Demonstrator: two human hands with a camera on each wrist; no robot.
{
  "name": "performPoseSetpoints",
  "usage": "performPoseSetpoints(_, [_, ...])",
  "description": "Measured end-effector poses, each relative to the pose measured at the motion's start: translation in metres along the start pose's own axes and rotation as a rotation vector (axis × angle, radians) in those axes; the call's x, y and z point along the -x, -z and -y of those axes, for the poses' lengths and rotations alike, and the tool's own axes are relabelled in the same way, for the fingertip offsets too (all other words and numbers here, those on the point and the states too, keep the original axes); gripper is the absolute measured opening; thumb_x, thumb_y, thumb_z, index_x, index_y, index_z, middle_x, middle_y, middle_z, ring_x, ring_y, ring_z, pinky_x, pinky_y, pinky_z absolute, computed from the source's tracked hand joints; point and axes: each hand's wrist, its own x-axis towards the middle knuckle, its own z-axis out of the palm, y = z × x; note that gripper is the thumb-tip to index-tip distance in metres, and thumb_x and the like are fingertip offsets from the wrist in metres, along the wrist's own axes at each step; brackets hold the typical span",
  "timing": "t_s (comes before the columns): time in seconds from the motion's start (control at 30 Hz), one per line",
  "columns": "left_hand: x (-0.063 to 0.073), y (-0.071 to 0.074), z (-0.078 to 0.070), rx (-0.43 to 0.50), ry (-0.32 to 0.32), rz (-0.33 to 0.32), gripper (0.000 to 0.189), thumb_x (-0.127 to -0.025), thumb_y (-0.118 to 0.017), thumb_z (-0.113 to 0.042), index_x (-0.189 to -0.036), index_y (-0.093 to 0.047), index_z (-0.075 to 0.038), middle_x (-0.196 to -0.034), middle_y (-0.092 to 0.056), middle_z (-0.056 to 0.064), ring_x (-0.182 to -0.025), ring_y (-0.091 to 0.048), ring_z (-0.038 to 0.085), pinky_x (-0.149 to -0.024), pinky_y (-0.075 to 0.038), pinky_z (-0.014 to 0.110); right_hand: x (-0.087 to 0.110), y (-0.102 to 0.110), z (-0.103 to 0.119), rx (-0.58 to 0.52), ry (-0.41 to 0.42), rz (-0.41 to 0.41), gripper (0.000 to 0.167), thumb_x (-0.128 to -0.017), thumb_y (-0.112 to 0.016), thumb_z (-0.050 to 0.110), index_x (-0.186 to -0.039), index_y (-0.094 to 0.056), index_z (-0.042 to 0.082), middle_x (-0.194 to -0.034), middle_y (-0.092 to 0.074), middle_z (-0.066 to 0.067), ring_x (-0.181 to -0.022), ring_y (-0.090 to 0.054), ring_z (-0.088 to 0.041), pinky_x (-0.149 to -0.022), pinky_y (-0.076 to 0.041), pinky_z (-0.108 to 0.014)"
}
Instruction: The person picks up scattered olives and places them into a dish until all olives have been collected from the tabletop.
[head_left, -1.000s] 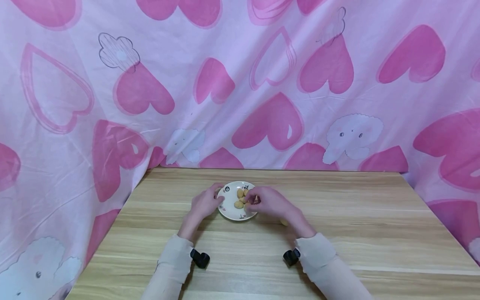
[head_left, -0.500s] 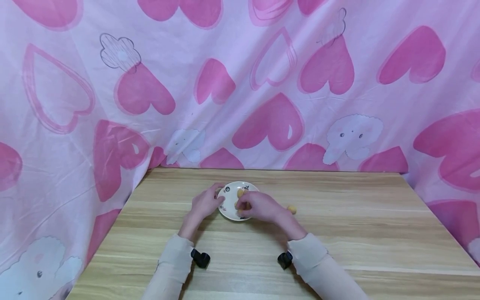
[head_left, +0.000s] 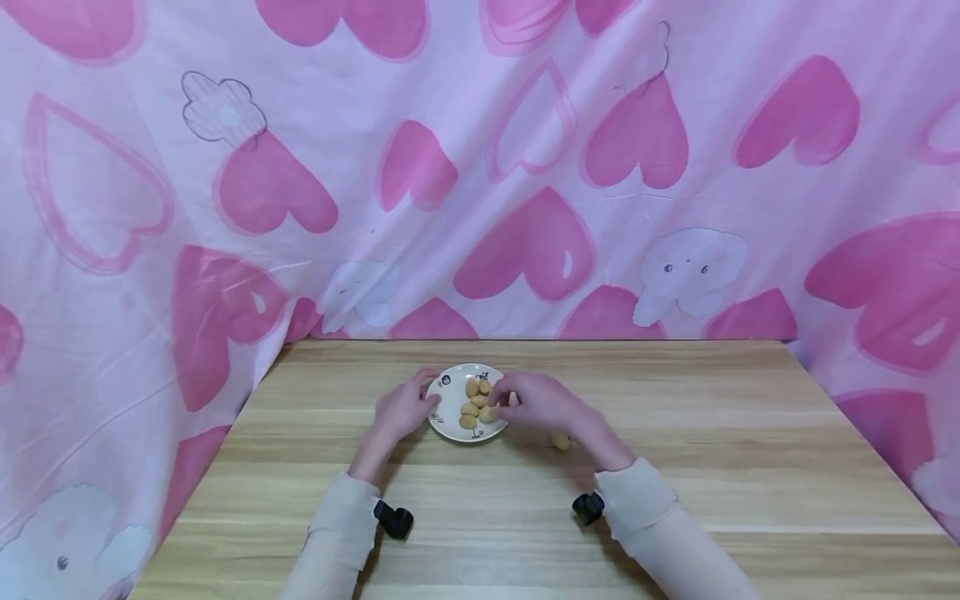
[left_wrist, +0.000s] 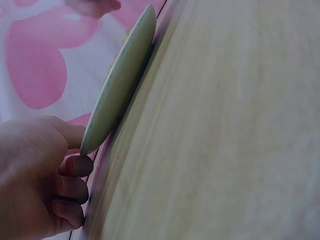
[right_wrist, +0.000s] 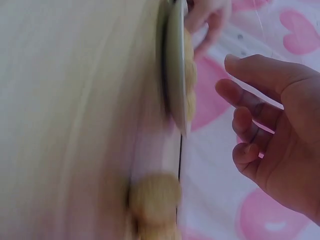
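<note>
A white plate (head_left: 447, 421) with small dark prints lies on the table, bearing several tan, rough, oval pieces (head_left: 478, 402) that look like walnuts. At its left rim, my left hand (head_left: 403, 407) holds the edge; in the left wrist view, thumb and index finger (left_wrist: 75, 136) meet the plate's rim while the other fingers curl below. My right hand (head_left: 546, 406) hovers by the right rim. In the right wrist view its fingers (right_wrist: 250, 107) are loosely bent and apart from the thumb, with nothing between them. More walnut-like pieces (right_wrist: 155, 198) rest on the table under the right hand.
The wooden table (head_left: 480, 517) reaches back to a pink curtain (head_left: 510, 167) with hearts. One loose piece (head_left: 560, 440) shows beside the right forearm, partly hidden. Black wrist cameras (head_left: 394, 519) sit at both sleeves.
My right hand has drawn back to the right from over the plate, its fingers parted. A walnut-like piece now lies near the plate's front. The left hand keeps its hold; the head view shifted slightly.
</note>
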Motion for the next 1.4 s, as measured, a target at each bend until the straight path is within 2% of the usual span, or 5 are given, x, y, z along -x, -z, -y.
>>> performPoseSetpoints(0.27, [0.003,0.000,0.004,-0.001,0.019,-0.004,0.050,-0.093,-0.064,-0.030,-0.141,-0.053,-0.022,-0.079,-0.061,-0.001,-0.066,-0.052,0.016,-0.064,-0.036,0.032,0.019,0.014,-0.025,-0.036,-0.051,0.000,0.015,-0.090,-0.069,0.017,-0.104,-0.074,0.015,-0.096,-0.068,0.009,-0.081,-0.057,-0.010,-0.075,-0.049,-0.031])
performPoseSetpoints(0.57, [0.003,0.000,0.004,0.001,0.018,-0.008,0.049,-0.093,-0.064,-0.030,-0.140,-0.054,-0.022,-0.077,-0.060,-0.002,-0.064,-0.051,0.016,-0.062,-0.035,0.031,0.040,0.024,-0.048,-0.067,-0.085,-0.012,0.017,-0.090,-0.069,0.015,-0.105,-0.073,0.010,-0.093,-0.068,0.008,-0.085,-0.060,-0.010,-0.080,-0.051,-0.032])
performPoseSetpoints(0.93, [0.002,0.000,0.002,0.003,0.016,-0.007,0.049,-0.093,-0.064,-0.029,-0.141,-0.054,-0.021,-0.079,-0.061,-0.001,-0.065,-0.052,0.016,-0.063,-0.036,0.031,0.061,0.029,-0.082,-0.076,-0.056,0.018,0.018,-0.090,-0.065,0.006,-0.106,-0.072,0.011,-0.099,-0.068,0.001,-0.095,-0.062,-0.019,-0.083,-0.050,-0.032])
performPoseSetpoints(1.1, [0.002,0.000,0.001,-0.006,0.014,-0.010,0.049,-0.093,-0.064,-0.030,-0.140,-0.054,-0.022,-0.082,-0.063,-0.001,-0.068,-0.053,0.016,-0.066,-0.037,0.032,0.066,0.029,-0.090,-0.107,-0.074,0.061,0.026,-0.088,-0.062,-0.001,-0.107,-0.072,0.014,-0.100,-0.067,-0.001,-0.094,-0.060,-0.020,-0.080,-0.048,-0.029])
performPoseSetpoints(1.4, [0.001,-0.002,-0.001,-0.004,0.004,-0.012,0.048,-0.093,-0.064,-0.030,-0.140,-0.054,-0.022,-0.082,-0.063,-0.001,-0.068,-0.054,0.015,-0.066,-0.037,0.032,0.068,0.027,-0.094,-0.121,-0.123,0.087,0.024,-0.088,-0.066,0.004,-0.105,-0.072,0.020,-0.095,-0.065,0.004,-0.087,-0.057,-0.016,-0.076,-0.048,-0.026])
